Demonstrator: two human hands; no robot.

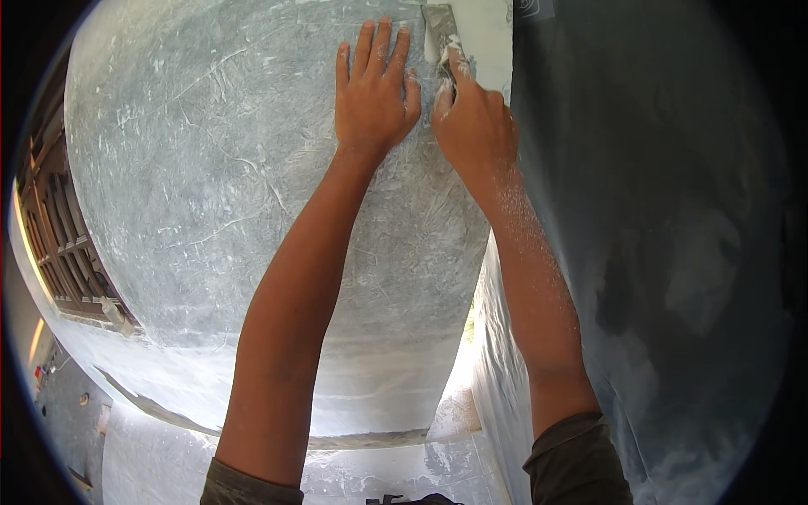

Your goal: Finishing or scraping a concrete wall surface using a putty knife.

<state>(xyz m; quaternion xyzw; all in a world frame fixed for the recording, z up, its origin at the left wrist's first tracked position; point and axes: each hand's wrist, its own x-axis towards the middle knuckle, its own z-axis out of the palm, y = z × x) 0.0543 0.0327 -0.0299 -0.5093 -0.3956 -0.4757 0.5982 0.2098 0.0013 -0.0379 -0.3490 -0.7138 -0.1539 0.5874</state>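
My left hand [371, 94] lies flat on a grey plastered wall [227, 185], its fingers spread and pointing up. Just right of it, my right hand [476, 126] grips a putty knife [439, 32] with the index finger stretched along the tool. The blade rests against the wall near its right edge, where a strip of white filler [495, 38] shows. White dust covers the right fingertips and forearm. The knife's handle is mostly hidden inside the right hand.
A dark sheet [665, 210] hangs along the right side. At left is a window with a dark brown grille [63, 236]. Lower left, small objects lie on the grey floor [71, 412]. Bright light comes through a gap [461, 370] beside the wall's right edge.
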